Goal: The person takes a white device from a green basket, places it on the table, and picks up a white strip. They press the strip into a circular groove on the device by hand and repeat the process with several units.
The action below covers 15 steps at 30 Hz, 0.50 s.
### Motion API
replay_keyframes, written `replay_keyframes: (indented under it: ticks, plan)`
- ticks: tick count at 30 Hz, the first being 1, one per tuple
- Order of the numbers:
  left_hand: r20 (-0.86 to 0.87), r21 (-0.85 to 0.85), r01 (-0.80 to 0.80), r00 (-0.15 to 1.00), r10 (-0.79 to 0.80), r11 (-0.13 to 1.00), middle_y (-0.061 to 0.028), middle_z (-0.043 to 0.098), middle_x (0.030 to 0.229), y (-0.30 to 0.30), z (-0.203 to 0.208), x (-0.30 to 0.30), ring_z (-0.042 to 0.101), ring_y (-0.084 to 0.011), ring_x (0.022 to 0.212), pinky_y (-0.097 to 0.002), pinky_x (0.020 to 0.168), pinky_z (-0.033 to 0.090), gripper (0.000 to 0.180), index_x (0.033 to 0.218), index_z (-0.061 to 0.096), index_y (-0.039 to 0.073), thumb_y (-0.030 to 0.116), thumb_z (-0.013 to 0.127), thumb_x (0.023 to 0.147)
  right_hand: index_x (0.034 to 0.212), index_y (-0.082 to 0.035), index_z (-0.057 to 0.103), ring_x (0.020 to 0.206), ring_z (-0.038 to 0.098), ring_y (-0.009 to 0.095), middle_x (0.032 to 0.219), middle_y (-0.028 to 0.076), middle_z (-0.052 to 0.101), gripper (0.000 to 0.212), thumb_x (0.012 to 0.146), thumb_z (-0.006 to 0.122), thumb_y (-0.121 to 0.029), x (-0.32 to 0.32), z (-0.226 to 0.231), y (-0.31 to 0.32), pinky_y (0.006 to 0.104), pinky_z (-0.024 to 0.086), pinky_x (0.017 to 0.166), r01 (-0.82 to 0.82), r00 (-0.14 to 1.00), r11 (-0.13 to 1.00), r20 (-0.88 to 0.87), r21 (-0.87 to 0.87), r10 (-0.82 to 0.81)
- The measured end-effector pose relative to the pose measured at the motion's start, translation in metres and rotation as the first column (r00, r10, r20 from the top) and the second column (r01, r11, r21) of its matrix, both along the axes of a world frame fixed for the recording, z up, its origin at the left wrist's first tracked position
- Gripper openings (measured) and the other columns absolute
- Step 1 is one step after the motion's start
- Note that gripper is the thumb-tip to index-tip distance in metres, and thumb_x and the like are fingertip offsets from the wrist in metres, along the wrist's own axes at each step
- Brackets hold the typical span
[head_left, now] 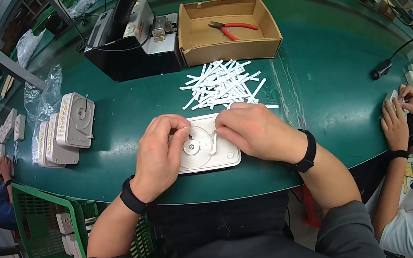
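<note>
The white turntable-shaped unit (225,159) lies flat on the green worktable (322,110), near the front edge; a narrow strip of tabletop separates the two. Both forearms cross this edge. To the left, tabletop extends from the left hand (158,150) to a group of similar white units (73,120). To the right, a wider stretch reaches the co-worker's hands (395,118).

Left hand: thumb and fingertips pinched together over the unit's upper left; whether they grip a part cannot be determined. Right hand (258,129): fingertips bunched at the upper end of the white tonearm (214,144); a grasp on it cannot be confirmed.

Directly behind the unit, a loose pile of white strips (221,84) limits rearward movement. Beyond it stand an open cardboard box (232,52) containing red-handled pliers (239,26) and a black-and-grey bench machine (134,62). A green crate (38,192) sits lower left, beyond the table edge.
</note>
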<state>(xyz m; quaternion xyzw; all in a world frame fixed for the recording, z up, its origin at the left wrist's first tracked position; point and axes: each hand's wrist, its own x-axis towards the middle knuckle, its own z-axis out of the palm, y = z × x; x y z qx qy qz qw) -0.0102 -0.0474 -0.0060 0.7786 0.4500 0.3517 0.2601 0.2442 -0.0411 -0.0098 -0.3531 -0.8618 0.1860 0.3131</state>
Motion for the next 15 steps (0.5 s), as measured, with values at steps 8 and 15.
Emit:
replay_keyframes:
  ticks: [8,15]
  plan:
    - [-0.036,0.097,-0.036,0.999,0.039,0.995,-0.0124,0.069,0.120,-0.014,0.002,-0.001,0.068,-0.0269,0.102,-0.0350,0.090,0.055,0.022,0.108,0.069,-0.001,0.001,0.079,0.089,0.103,0.000,0.070,0.089,0.070,0.032,0.090,0.014,0.071,0.011,0.099,0.070,-0.010,0.004,0.004,0.008,0.0407,0.056,0.079,0.080,0.983,0.997,-0.165,0.012,-0.077]
    - [0.001,0.063,-0.181,0.983,0.181,0.981,-0.0122,0.069,0.121,-0.022,-0.001,0.001,0.069,-0.0284,0.108,-0.0372,0.094,0.055,0.012,0.095,0.075,0.001,0.002,0.082,0.085,0.106,0.000,0.070,0.090,0.074,0.031,0.096,0.014,0.075,0.013,0.104,0.065,-0.012,0.001,0.006,0.001,0.0381,0.058,0.082,0.077,0.992,0.991,-0.094,-0.109,-0.087]
